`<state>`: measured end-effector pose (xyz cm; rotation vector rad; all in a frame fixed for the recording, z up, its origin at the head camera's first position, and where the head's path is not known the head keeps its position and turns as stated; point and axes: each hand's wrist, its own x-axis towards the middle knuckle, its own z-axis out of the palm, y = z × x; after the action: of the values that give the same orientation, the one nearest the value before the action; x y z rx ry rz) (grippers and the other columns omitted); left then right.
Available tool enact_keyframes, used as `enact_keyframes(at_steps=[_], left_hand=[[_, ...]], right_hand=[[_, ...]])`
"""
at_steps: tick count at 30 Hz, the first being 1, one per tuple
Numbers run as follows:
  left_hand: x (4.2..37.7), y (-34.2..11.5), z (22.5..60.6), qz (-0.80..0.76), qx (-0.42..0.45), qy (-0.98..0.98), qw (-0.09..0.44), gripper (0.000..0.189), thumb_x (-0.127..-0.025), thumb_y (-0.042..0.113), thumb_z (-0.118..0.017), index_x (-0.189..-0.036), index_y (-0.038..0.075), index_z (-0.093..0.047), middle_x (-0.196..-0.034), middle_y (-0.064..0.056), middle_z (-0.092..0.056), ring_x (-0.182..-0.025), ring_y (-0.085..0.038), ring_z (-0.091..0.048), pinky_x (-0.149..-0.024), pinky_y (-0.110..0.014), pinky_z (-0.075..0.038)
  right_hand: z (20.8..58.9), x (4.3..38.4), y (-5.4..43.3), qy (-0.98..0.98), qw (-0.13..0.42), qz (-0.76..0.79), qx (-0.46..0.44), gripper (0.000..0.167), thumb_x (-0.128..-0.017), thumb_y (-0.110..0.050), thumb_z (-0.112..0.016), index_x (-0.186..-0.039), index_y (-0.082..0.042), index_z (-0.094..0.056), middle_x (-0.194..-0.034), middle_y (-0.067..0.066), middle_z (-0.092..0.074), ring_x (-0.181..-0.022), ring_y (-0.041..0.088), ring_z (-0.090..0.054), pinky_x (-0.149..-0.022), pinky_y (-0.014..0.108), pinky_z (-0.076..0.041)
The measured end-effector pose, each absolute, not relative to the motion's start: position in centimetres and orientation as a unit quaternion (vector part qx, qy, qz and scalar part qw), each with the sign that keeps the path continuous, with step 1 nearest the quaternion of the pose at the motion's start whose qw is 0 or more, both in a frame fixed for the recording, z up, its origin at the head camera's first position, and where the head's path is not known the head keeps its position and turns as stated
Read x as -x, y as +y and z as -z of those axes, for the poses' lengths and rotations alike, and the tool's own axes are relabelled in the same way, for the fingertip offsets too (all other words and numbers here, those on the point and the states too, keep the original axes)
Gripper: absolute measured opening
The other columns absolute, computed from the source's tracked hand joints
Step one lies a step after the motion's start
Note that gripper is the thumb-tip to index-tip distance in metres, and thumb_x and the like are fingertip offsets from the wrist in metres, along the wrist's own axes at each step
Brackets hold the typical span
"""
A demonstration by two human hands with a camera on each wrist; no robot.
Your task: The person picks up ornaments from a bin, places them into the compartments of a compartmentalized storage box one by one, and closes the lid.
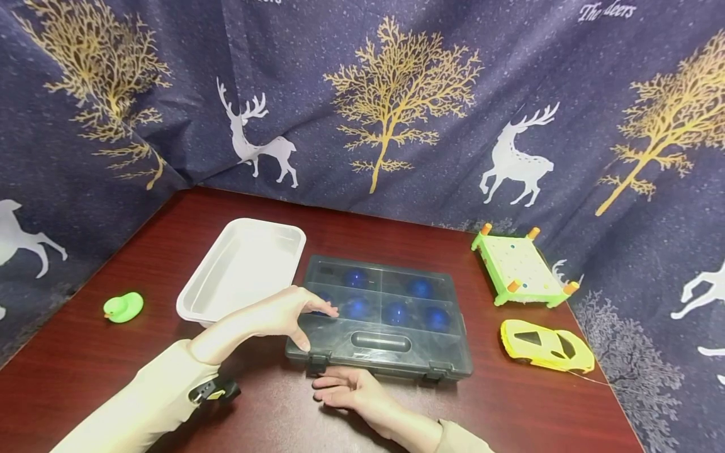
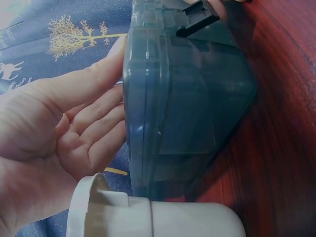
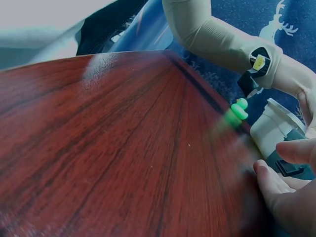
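A dark translucent compartment box (image 1: 374,340) lies on the table with its lid down, and several blue balls (image 1: 419,288) show through the lid. My left hand (image 1: 277,314) is over the box's left end, thumb and fingers spread and touching the lid. In the left wrist view its palm faces the box side, next to a black latch (image 2: 200,19) that sticks out. My right hand (image 1: 365,397) is low at the front edge, fingertips beside the left latch (image 1: 319,363). The right wrist view shows its fingers around that latch (image 3: 289,168), with no clear grip on it.
A white tray (image 1: 189,296) stands left of the box, close to my left forearm. Farther left sits a green toy duck (image 1: 123,307). On the right are a green toy table with orange legs (image 1: 518,267) and a yellow toy car (image 1: 546,347). A printed cloth hangs behind.
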<state>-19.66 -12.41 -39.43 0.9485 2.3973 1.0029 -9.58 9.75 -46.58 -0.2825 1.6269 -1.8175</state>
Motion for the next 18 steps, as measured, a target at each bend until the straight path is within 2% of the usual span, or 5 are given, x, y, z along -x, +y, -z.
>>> enact_keyframes(at_steps=[2,11,14,18], left_hand=[[19.7,-12.4,39.4,-0.355,-0.336,0.852,0.187,0.068,-0.058,0.001,-0.090,-0.121,0.011,-0.069,-0.127,-0.006,-0.067,-0.125,-0.029,-0.058,-0.106,-0.046,-0.044],[19.6,-12.2,39.4,-0.368,-0.323,0.849,0.196,0.065,-0.057,0.001,-0.090,-0.118,0.012,-0.071,-0.125,-0.005,-0.068,-0.126,-0.029,-0.057,-0.106,-0.047,-0.043],[19.7,-12.2,39.5,-0.373,-0.316,0.849,0.199,0.064,-0.057,0.000,-0.090,-0.117,0.012,-0.071,-0.125,-0.004,-0.068,-0.125,-0.029,-0.057,-0.106,-0.048,-0.043],[19.7,-12.3,39.4,-0.374,-0.311,0.851,0.200,0.064,-0.056,-0.001,-0.089,-0.116,0.013,-0.072,-0.124,-0.003,-0.069,-0.125,-0.029,-0.057,-0.106,-0.048,-0.043]], right_hand=[[46.5,9.6,9.8,0.634,0.332,0.689,0.114,0.056,-0.091,-0.002,-0.060,-0.138,0.019,-0.036,-0.130,0.031,-0.057,-0.112,0.024,-0.066,-0.088,0.020,-0.053],[45.6,9.4,9.6,0.659,0.330,0.662,0.135,0.048,-0.089,-0.002,-0.061,-0.131,0.017,-0.045,-0.123,0.029,-0.063,-0.112,0.034,-0.065,-0.087,0.024,-0.055],[44.8,9.3,9.7,0.664,0.318,0.653,0.175,0.047,-0.090,-0.002,-0.060,-0.132,0.016,-0.046,-0.124,0.031,-0.061,-0.113,0.032,-0.064,-0.088,0.021,-0.053],[43.5,9.4,9.8,0.693,0.282,0.616,0.249,0.047,-0.091,-0.003,-0.061,-0.133,0.012,-0.049,-0.124,0.031,-0.061,-0.111,0.019,-0.066,-0.091,0.018,-0.050]])
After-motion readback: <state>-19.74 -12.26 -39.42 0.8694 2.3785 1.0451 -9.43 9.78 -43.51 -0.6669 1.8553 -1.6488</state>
